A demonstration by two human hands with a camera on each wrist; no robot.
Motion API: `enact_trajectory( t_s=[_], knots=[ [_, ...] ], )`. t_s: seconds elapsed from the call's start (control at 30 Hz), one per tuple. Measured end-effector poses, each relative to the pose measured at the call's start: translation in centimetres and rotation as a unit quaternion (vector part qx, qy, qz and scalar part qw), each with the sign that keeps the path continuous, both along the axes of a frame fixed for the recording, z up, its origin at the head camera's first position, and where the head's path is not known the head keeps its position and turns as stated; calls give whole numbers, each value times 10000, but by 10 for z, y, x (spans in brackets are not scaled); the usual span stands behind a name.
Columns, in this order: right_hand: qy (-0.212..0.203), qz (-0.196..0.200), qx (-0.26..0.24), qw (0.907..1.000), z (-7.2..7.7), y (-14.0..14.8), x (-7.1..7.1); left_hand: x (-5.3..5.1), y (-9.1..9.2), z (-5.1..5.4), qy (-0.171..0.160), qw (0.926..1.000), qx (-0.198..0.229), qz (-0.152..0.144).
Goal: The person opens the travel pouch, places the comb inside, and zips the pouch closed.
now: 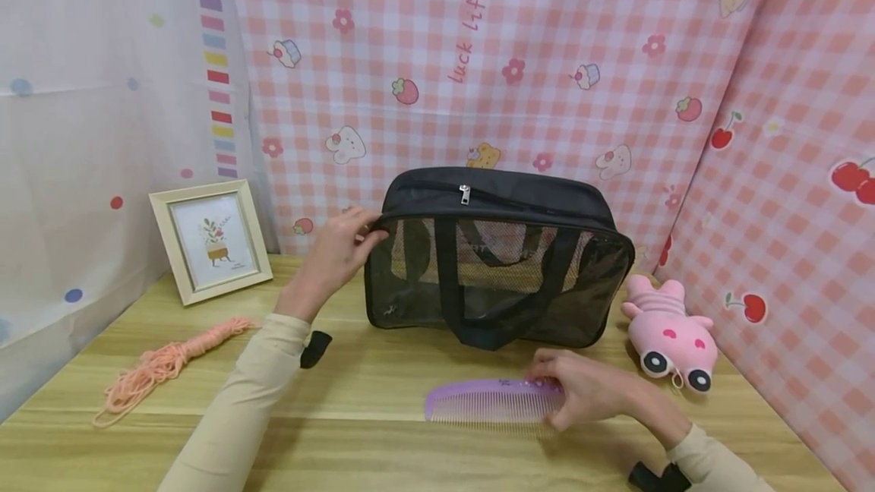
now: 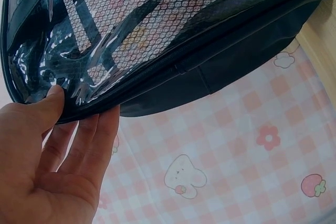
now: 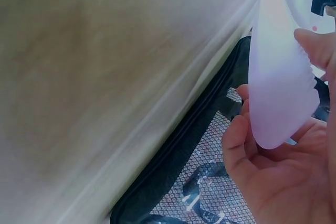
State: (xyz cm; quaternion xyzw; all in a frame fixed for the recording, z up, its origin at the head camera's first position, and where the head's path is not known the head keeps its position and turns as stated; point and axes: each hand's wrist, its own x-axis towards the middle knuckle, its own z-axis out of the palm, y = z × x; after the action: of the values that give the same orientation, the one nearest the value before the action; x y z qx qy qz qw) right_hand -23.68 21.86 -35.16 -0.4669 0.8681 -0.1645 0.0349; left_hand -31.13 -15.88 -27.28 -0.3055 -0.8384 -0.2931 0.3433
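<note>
comb (image 1: pixel 472 393) is gripped by the right hand (image 1: pixel 591 386), fingers (image 1: pixel 544 361) curled, outside the zippered bag (image 1: pixel 502 306) whose upper corner the left hand (image 1: pixel 335 253) pinches; work seems begun, unfinished.

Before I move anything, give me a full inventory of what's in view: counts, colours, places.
zippered tote bag: one, black with see-through front, mid-table toward the back
zipper pull: one, silver, on the bag's top
comb: one, purple, before the bag
framed picture: one, cream frame, back left
hank of cord: one, peach, left side
plush toy: one, pink, right of the bag
table: one, wood-grain, beneath
checked cloth: pink and white, behind and right; panel count unclear
dotted cloth: one, white, far left
sleeves: two, cream, on both arms
wrist pieces: two, black, one per wrist
left hand: one, bare, pinching the bag's upper left corner
right hand: one, bare, gripping the comb's right end
</note>
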Motion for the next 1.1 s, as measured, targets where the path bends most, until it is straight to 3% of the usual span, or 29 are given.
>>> enact_trajectory(
  t_s=[0.33, 0.83, 1.1],
  knots=[
    [-3, -200, -265, 9994, 17, 9, 1, -2, 2, 0, -39, 10000, -30, -49],
    [820, -60, -746, 9938, 47, 15, 5, -1, -2, 1, 4, 9999, 39, -137],
    [1095, -107, -867, 9901, 62, 14, 8, -1, 0, 1, 102, 9999, -31, -4]
  ],
)
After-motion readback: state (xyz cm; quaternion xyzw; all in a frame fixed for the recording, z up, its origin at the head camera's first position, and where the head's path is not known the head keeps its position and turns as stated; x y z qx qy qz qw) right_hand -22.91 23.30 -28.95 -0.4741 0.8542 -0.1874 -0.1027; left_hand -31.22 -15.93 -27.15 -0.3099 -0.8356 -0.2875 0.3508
